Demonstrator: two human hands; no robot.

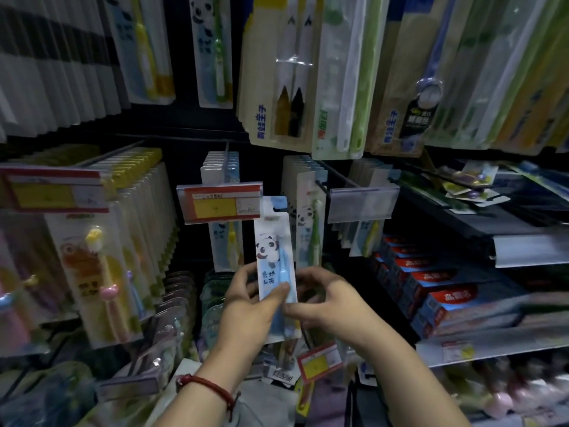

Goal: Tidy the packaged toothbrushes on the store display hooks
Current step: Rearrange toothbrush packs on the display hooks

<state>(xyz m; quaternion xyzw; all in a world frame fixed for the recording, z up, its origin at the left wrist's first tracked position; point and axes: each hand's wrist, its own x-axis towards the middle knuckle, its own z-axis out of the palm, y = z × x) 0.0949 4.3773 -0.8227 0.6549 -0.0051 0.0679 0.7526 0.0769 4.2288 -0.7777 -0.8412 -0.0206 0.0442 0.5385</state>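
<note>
The blue panda toothbrush pack is dead centre of the frame. The left hand wraps its lower half, thumb on the front, and the right hand pinches the lower right edge with curled fingers. I'd keep it upright, line its top hole up with the panda row just right, and slide it on gently.
</note>
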